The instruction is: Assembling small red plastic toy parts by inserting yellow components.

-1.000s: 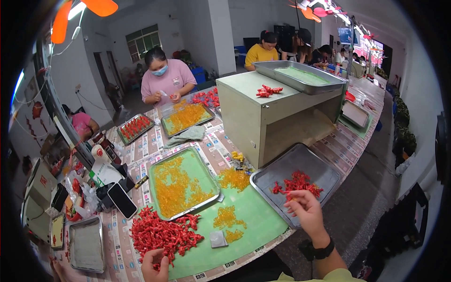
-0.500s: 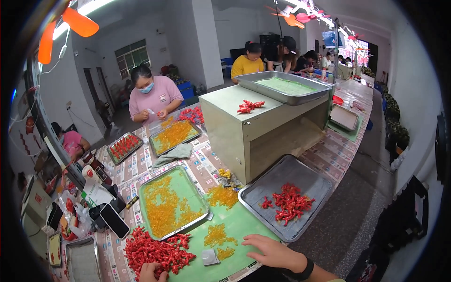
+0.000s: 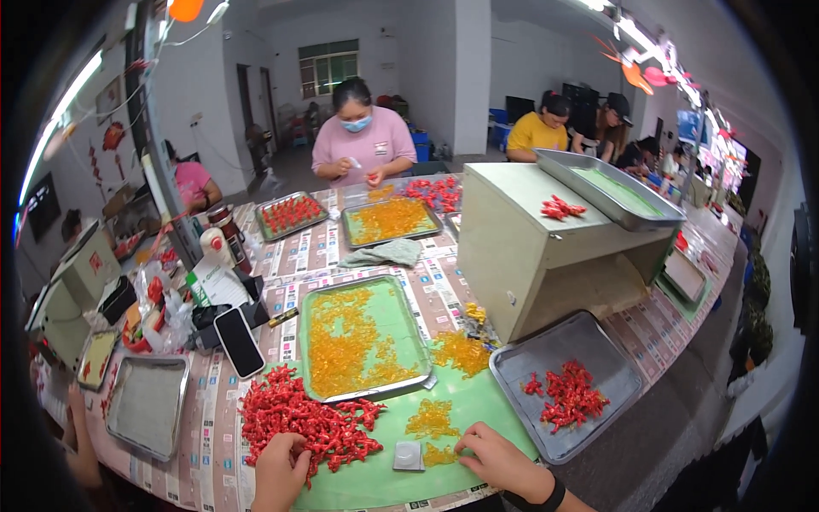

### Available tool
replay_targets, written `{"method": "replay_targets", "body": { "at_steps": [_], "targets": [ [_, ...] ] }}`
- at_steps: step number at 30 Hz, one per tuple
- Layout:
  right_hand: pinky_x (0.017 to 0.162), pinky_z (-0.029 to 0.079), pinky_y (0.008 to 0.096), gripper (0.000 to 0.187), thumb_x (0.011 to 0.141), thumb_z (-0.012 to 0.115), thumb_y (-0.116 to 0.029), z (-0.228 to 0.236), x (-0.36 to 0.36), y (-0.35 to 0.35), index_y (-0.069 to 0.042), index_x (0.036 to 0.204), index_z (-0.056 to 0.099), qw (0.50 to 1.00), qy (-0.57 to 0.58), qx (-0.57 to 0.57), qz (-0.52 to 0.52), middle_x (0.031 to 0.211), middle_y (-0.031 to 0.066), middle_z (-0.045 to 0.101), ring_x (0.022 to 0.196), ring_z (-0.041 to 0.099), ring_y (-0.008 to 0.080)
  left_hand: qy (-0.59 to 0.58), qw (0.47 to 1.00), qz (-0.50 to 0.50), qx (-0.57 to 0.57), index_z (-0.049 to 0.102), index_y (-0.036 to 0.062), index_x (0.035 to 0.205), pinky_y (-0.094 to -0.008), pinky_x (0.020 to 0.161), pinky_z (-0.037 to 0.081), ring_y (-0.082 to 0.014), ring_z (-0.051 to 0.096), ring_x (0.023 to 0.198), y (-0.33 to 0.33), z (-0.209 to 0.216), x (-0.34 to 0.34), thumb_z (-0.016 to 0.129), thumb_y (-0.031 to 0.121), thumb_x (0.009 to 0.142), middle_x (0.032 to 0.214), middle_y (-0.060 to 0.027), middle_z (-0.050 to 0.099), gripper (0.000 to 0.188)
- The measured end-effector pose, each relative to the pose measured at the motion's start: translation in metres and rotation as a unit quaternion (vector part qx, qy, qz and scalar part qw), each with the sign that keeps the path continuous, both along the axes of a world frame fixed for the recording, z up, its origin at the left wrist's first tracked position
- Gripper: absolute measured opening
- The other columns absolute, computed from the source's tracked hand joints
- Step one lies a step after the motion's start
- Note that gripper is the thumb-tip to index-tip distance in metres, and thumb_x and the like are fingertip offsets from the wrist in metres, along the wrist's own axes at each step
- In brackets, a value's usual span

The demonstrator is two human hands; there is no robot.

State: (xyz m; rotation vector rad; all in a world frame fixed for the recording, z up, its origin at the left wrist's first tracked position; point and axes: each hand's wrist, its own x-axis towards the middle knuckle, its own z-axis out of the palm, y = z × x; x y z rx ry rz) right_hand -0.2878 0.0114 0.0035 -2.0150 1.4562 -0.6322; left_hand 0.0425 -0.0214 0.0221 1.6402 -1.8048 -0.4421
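My left hand (image 3: 281,472) is at the near edge of a heap of small red figure-shaped pieces (image 3: 299,416), with its fingers curled toward the thumb. Whatever is between those fingertips is hidden. My right hand (image 3: 505,463) rests low over the green mat (image 3: 358,493), thumb and forefinger apart beside a few translucent yellow pieces (image 3: 439,455). A slightly larger cluster of yellow pieces (image 3: 432,419) lies just beyond. Between my hands sits a small square grey-white item (image 3: 409,456). Farther back, a metal tray (image 3: 408,328) with a green lining holds many yellow pieces.
On the right, a dark grey tray (image 3: 522,394) holds red pieces, near a pale metal cabinet (image 3: 499,256). A phone (image 3: 239,343) and an unfilled-looking tray (image 3: 145,408) stand left. Across the table, a masked person (image 3: 363,145) works beside trays of yellow and red pieces.
The view has swung left, shifting the scene rightward. My left hand shows more fully at the red heap. My right hand's fingers have come closer together by the small yellow cluster.
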Motion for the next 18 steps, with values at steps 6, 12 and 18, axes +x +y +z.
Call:
{"method": "replay_targets", "body": {
  "at_steps": [6,12,18],
  "targets": [
    [0.071,0.048,0.0325,0.010,0.081,0.064,-0.007,-0.001,0.002,-0.003,-0.001,0.087,0.060,0.999,-0.024,0.025,-0.029,0.091,0.0116,0.051,0.081,0.057,0.0263,-0.010,0.999,0.001,0.031,0.061,0.0015,0.089,-0.0275,0.053,0.043,-0.0137,0.053,0.056,-0.002,0.000,0.004,0.069,0.003,0.072,0.073,-0.0064,0.057,0.019],
    [0.065,0.047,0.0301,0.012,0.083,0.062,-0.007,-0.017,-0.002,-0.003,-0.001,0.093,0.059,0.999,-0.025,-0.037,-0.026,0.084,0.0105,0.053,0.073,0.058,0.0215,-0.020,1.000,0.022,0.000,0.062,0.0016,0.089,-0.0294,0.057,0.045,-0.0166,0.055,0.061,0.004,0.017,0.001,0.069,0.005,0.073,0.074,-0.0092,0.059,0.018],
    [0.061,0.044,0.0330,0.013,0.077,0.062,-0.006,-0.014,-0.007,0.003,0.001,0.088,0.057,0.989,-0.109,-0.057,-0.079,0.079,0.0139,0.050,0.068,0.054,0.0271,0.226,0.954,-0.176,0.085,0.058,0.0018,0.088,-0.0228,0.058,0.038,-0.0094,0.047,0.065,0.087,0.053,-0.005,0.062,-0.001,0.083,0.081,-0.0027,0.053,0.007]
  ]
}}
